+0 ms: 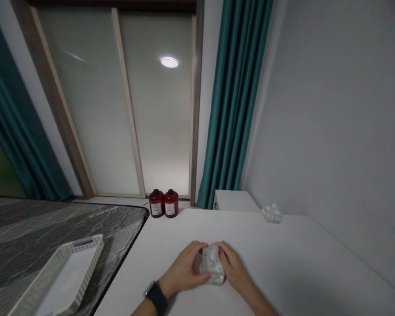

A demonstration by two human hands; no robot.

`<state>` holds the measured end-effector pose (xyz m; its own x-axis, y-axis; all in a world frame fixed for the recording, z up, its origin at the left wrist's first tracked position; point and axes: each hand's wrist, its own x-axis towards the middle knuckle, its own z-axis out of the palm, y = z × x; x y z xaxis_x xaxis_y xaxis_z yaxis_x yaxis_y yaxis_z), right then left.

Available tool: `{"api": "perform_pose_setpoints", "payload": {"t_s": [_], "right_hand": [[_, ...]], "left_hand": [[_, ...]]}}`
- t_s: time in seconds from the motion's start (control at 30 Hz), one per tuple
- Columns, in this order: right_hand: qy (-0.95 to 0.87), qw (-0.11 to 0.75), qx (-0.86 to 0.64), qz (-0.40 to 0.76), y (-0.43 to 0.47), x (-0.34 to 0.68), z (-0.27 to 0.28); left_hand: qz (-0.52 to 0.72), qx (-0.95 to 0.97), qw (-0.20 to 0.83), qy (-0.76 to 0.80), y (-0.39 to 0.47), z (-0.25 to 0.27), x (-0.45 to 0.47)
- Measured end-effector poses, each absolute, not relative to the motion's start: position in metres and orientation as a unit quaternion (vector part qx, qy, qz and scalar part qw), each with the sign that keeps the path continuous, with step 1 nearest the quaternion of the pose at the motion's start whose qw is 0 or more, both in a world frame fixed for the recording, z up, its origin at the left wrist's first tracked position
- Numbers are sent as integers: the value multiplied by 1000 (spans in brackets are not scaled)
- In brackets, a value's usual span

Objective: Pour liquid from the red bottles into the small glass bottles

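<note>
A clear, square-sided bottle (212, 265) stands on the white table between my hands, with a rounded top and what looks like some clear liquid near its base. My left hand (185, 268), with a dark watch at its wrist, grips the bottle from the left, its thumb across the lower front and its fingers near the top. On the right side, my right hand (233, 266) is closed on the upper part, close to the rounded top. Some of its fingertips are hidden behind the bottle.
Two dark red bottles (163, 203) with black caps stand at the table's (145, 263) far left corner. A clear, crumpled-looking object (272, 213) lies at the far right. A white perforated basket (61, 281) rests on the grey striped mattress (118, 224) to the left.
</note>
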<state>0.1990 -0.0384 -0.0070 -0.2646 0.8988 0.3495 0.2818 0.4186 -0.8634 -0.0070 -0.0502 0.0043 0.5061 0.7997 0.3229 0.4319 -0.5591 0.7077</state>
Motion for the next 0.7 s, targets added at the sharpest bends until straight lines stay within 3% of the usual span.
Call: {"api": "perform_pose_setpoints", "payload": {"t_s": [0.47, 0.7], "right_hand": [[-743, 448, -391, 307, -39, 199, -3], [-768, 370, -368, 373, -47, 213, 2]], "left_hand": [[328, 815, 270, 393, -49, 7, -6], [314, 818, 284, 389, -49, 11, -9]]}}
